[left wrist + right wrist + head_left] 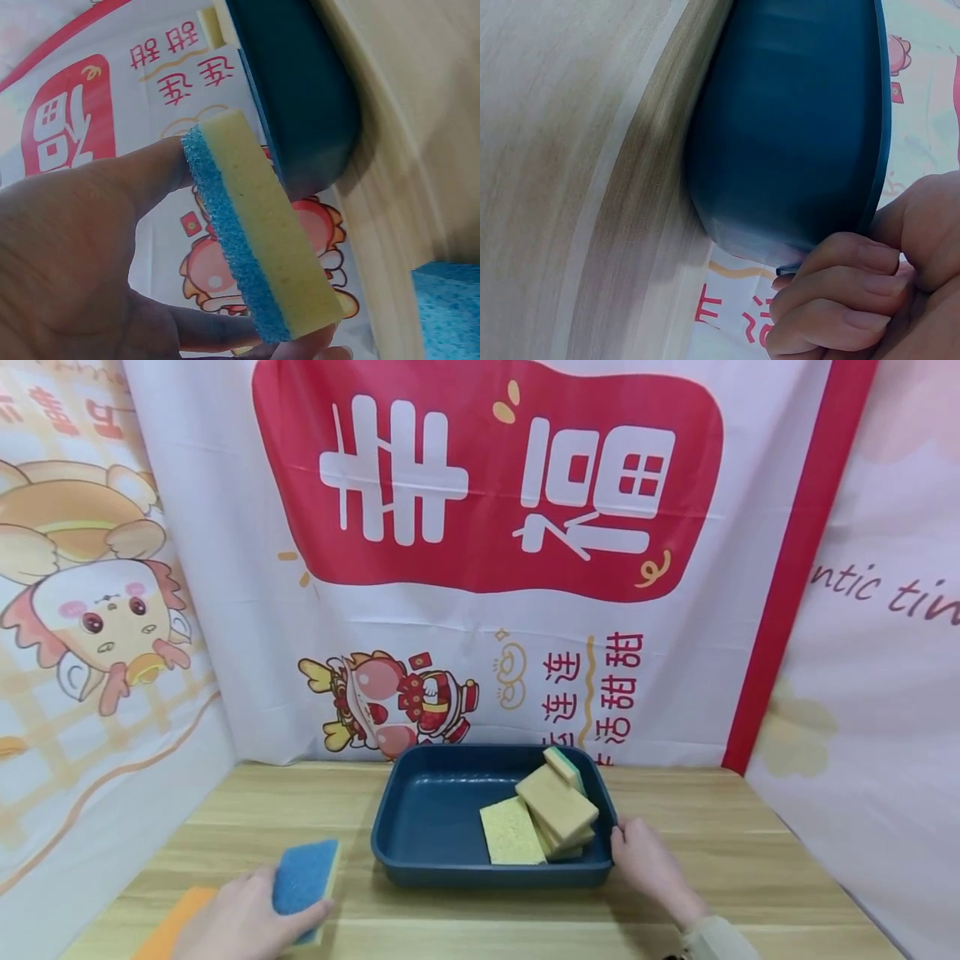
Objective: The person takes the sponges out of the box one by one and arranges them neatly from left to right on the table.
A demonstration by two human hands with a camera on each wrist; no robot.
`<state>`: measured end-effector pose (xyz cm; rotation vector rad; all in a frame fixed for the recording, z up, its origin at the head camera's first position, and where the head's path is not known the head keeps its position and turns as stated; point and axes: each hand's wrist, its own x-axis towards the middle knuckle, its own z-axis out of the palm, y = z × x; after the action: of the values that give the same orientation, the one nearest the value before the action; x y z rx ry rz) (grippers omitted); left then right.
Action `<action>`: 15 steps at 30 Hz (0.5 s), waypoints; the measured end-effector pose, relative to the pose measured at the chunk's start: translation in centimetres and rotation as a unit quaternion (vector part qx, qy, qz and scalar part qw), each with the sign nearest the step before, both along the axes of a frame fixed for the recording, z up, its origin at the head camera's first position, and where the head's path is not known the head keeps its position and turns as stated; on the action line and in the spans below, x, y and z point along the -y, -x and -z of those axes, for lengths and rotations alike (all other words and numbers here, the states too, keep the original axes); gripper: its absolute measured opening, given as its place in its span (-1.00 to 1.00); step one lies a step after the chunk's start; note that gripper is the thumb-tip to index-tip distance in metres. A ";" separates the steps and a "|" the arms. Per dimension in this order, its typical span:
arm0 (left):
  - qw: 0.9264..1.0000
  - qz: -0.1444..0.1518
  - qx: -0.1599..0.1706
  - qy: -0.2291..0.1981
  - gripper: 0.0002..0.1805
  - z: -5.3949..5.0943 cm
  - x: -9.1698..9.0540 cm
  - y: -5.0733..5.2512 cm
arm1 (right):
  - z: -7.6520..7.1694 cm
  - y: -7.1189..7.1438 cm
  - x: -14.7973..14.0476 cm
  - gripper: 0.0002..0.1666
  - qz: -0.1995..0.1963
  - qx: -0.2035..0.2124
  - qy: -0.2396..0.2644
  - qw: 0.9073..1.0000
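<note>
My left hand holds a sponge between thumb and fingers, above the table at the front left. In the left wrist view this sponge shows a blue scouring layer on a yellow body. A dark blue rectangular tub stands on the table in the middle. Several yellowish sponges lie piled in its right half, one with a green layer. My right hand grips the tub's right end; in the right wrist view its fingers are curled at the rim.
Another blue sponge shows at the lower right of the left wrist view. An orange patch lies by my left wrist. The wooden table meets a printed cloth behind the tub, with printed walls at both sides.
</note>
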<state>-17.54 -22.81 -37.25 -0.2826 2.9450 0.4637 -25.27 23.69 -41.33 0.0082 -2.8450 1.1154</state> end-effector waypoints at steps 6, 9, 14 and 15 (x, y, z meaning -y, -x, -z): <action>1.000 0.023 0.004 0.016 0.29 1.0 -0.1 0.0 | -0.3 0.0 -0.3 -0.69 0.003 0.001 -0.002 1.000; 0.999 0.033 0.012 0.030 0.27 1.7 -0.3 0.0 | -0.4 -0.2 -0.4 -0.69 0.005 0.007 -0.006 1.000; 0.998 0.044 0.030 0.044 0.24 3.1 -0.6 0.1 | -0.4 -0.2 -0.4 -0.70 0.006 0.008 -0.010 1.000; 0.998 0.045 0.030 0.043 0.22 3.4 -0.6 0.1 | -0.4 -0.2 -0.4 -0.70 0.006 0.007 -0.010 1.000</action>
<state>-17.62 -22.19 -40.70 -0.1692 2.9083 0.3125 -25.06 24.07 -40.90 -0.0155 -2.8632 1.0894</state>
